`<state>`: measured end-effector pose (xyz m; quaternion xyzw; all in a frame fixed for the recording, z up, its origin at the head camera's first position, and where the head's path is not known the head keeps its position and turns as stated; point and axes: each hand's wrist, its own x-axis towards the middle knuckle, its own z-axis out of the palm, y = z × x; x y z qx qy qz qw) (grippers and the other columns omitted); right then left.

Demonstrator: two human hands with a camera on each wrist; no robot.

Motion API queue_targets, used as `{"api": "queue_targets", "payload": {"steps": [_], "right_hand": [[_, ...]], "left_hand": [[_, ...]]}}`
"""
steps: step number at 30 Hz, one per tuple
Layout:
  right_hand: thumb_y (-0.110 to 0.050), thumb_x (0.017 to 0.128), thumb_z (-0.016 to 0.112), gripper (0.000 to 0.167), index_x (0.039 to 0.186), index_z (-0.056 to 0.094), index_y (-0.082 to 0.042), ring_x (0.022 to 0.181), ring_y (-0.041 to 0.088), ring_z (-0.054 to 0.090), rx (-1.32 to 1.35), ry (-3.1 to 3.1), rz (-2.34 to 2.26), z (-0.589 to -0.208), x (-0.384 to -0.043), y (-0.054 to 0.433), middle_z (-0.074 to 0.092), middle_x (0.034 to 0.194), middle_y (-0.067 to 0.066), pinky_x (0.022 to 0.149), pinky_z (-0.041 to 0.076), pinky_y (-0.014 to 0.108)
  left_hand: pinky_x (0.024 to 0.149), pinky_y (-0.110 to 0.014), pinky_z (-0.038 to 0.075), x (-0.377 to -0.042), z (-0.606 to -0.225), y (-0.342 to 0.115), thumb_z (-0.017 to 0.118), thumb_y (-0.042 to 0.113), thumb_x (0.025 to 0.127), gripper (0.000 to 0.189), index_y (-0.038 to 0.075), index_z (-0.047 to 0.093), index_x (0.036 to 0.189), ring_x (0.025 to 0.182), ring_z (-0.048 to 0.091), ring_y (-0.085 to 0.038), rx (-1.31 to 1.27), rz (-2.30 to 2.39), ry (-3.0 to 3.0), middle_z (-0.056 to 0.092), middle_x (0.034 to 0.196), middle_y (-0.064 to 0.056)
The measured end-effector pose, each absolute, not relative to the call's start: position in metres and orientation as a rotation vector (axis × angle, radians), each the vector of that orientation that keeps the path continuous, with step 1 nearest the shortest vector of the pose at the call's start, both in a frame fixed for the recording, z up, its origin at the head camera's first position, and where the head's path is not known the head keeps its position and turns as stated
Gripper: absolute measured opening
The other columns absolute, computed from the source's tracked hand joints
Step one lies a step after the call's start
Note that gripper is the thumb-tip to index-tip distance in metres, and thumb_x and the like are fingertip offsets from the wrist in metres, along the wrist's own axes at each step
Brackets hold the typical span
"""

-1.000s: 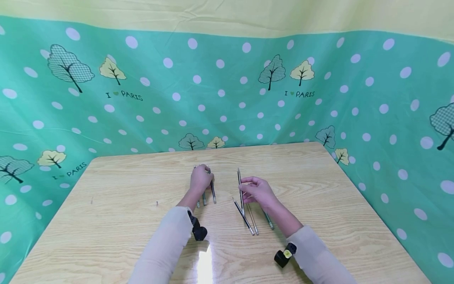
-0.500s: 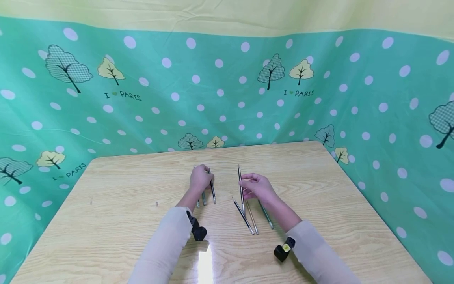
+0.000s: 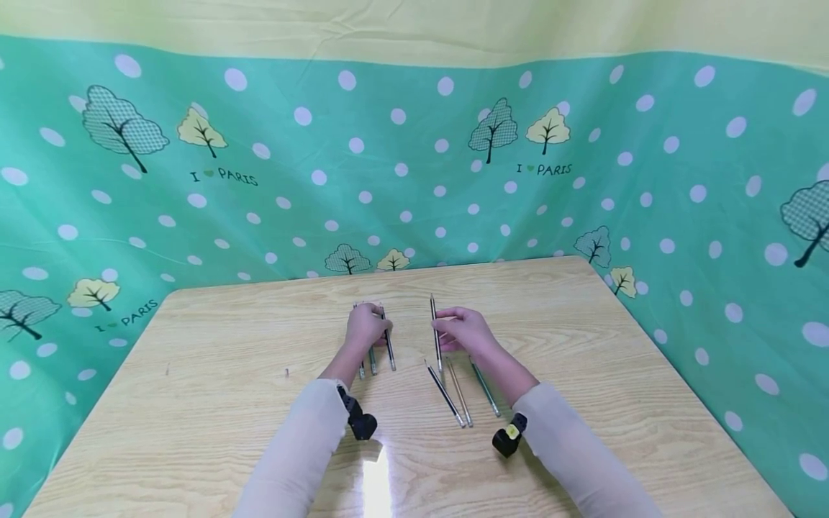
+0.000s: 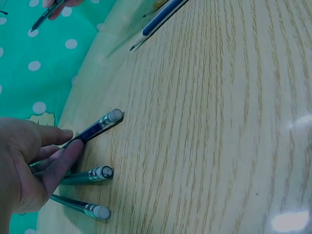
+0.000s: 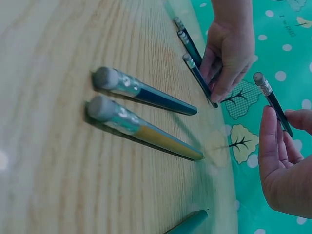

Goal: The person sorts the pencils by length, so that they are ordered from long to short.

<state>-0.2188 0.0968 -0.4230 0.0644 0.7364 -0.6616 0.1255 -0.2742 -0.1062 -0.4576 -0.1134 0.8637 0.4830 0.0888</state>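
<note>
On the table's middle, my left hand [image 3: 365, 327] pinches a dark blue pencil [image 4: 97, 127] between thumb and fingers. That pencil lies with its eraser end toward me. Beside it are a green pencil [image 4: 83, 176] and another dark green pencil [image 4: 78, 204], partly hidden by the hand. My right hand [image 3: 466, 331] holds a dark pencil [image 3: 435, 316] between thumb and fingertips, point away from me and raised off the table, as the right wrist view shows its eraser end [image 5: 260, 79] up high.
Nearer to me, below the right hand, lie a blue pencil [image 3: 445, 393], a yellow pencil [image 3: 460, 393] and a green pencil [image 3: 486, 388]. A small brownish mark [image 3: 287, 373] shows on the wooden table [image 3: 214, 432]. A green dotted curtain [image 3: 401, 180] hangs behind it.
The right hand has moved away from me and slightly left, carrying its pencil; more of the green pencil beneath that arm now shows. My left hand has stayed almost still.
</note>
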Motion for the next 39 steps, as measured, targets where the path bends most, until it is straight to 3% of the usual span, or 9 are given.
{"api": "queue_targets", "payload": {"steps": [9,16,24,39], "right_hand": [[-0.015,0.085,0.067,0.031,0.114,0.061,-0.005,0.061,0.012,0.062,0.204,2.15,-1.904,-0.429,-0.235,0.089,0.063,0.079,0.004,0.061,0.06,0.026],[-0.014,0.085,0.068,0.033,0.115,0.061,-0.005,0.059,0.012,0.061,0.196,2.151,-1.875,-0.431,-0.243,0.082,0.063,0.076,0.004,0.07,0.061,0.035],[-0.015,0.085,0.068,0.032,0.115,0.061,-0.006,0.056,0.011,0.06,0.19,2.186,-1.841,-0.428,-0.251,0.073,0.062,0.073,0.003,0.058,0.06,0.026],[-0.012,0.084,0.068,0.032,0.114,0.061,-0.003,0.056,0.012,0.059,0.17,2.213,-1.781,-0.434,-0.26,0.066,0.061,0.073,0.005,0.061,0.061,0.031]], "left_hand": [[0.054,-0.024,0.059,-0.271,-0.457,-0.107,0.065,0.006,0.085,0.036,0.001,0.057,0.119,0.058,0.062,-0.016,-0.316,1.465,2.559,0.059,0.099,-0.016],[0.055,-0.025,0.06,-0.269,-0.457,-0.107,0.065,0.005,0.085,0.036,0.001,0.056,0.12,0.058,0.062,-0.016,-0.316,1.492,2.542,0.059,0.1,-0.017],[0.054,-0.024,0.059,-0.269,-0.455,-0.105,0.066,0.005,0.085,0.037,0.001,0.056,0.121,0.057,0.063,-0.016,-0.327,1.467,2.55,0.059,0.103,-0.017],[0.052,-0.022,0.058,-0.272,-0.457,-0.105,0.067,0.005,0.084,0.036,0.001,0.056,0.118,0.062,0.063,-0.017,-0.313,1.442,2.574,0.058,0.102,-0.017]]}}
